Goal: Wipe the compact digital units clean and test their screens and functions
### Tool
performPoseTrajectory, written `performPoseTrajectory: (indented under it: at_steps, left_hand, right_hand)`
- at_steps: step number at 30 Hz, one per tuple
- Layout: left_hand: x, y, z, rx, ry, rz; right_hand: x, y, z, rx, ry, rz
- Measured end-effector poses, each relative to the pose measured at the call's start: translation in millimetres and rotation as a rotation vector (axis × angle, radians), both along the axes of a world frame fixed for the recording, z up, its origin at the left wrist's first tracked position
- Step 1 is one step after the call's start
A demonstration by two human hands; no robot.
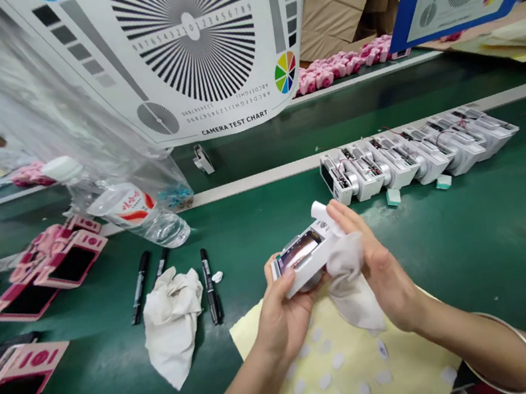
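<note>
My left hand (287, 314) is wrapped round a white handheld device (303, 254) with a lit screen, its thumb on the near edge. At the device's right end, my right hand (375, 265) holds a whitish cloth (352, 279) that hangs below the fingers. A small curled white piece stands up at the fingertips. Beneath both hands lies a yellow sheet (343, 372) dotted with several small white stickers.
Several opened white devices (407, 156) stand in a row at right. At left are a crumpled cloth (173, 319), black markers (210, 286), a water bottle (139, 211) and pink devices (72, 259). A camera test chart (196, 40) hangs in front.
</note>
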State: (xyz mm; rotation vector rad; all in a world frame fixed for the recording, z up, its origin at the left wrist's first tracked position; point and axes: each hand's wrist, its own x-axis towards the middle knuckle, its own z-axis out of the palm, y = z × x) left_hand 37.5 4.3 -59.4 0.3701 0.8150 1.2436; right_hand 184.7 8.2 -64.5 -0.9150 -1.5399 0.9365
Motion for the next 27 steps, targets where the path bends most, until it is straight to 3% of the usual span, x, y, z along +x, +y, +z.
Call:
performPoseTrajectory:
  at_steps: [4, 9, 13, 16, 18, 20, 22, 24, 27]
  left_hand:
    - [3.2, -5.7, -2.4, -0.006, -0.015, -0.013]
    - [-2.6, -4.8, -1.6, 0.039, 0.049, -0.027]
    - [-9.1, -0.6, 3.3, 0.298, 0.274, 0.028]
    - [-16.9, 1.1, 10.9, 0.529, 0.471, 0.123]
    - [-22.8, 1.9, 16.3, 0.600, 0.556, 0.156]
    - [-27.9, 2.6, 20.0, 0.612, 0.572, 0.139]
    - [-31.1, 2.9, 20.5, 0.595, 0.529, 0.042]
    - [-31.9, 2.8, 16.7, 0.568, 0.479, -0.133]
    - [-29.6, 1.8, 5.4, 0.578, 0.403, -0.290]
  right_hand:
    - [-5.4, 1.8, -3.8, 0.185, -0.232, -0.151]
    - [-6.0, 19.5, -3.9, -0.098, 0.109, -0.199]
    - [8.9, 32.8, -3.0, -0.244, 0.386, -0.318]
    - [26.8, 39.6, -1.4, -0.227, 0.351, -0.377]
    - [35.4, 42.0, 0.4, -0.119, 0.228, -0.303]
    - [37.8, 41.3, 2.4, -0.032, 0.152, -0.133]
    - [34.2, 36.9, 3.8, -0.044, 0.158, 0.088]
    - [27.4, 29.7, 4.1, -0.084, 0.133, 0.234]
    - [17.8, 17.2, 2.7, 0.004, 0.030, 0.158]
